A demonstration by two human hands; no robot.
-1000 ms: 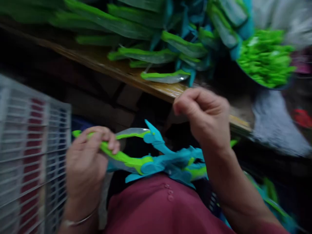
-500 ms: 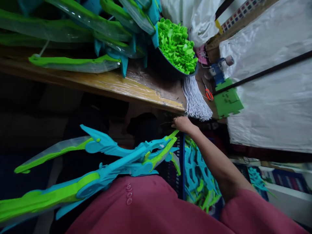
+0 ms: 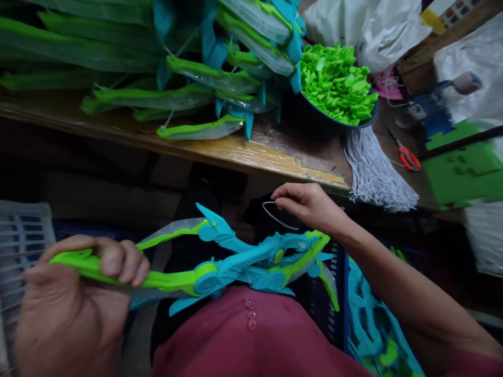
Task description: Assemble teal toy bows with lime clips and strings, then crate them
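My left hand is closed round the green limb of a blue and green toy bow that lies across my lap. My right hand pinches a thin white string just below the wooden table's edge, above the bow's right end. A bundle of white strings hangs over the table's edge, to the right of that hand.
Finished bows in clear wrap are piled on the table. A dark bowl of green plastic parts stands beside them, with orange scissors and green foam sheets further right. A white crate is at left, a blue crate of bow parts at lower right.
My left hand has come back into view gripping the bow's green limb. My right hand has pulled away from the string bundle with one string in its fingers. The view swung left.
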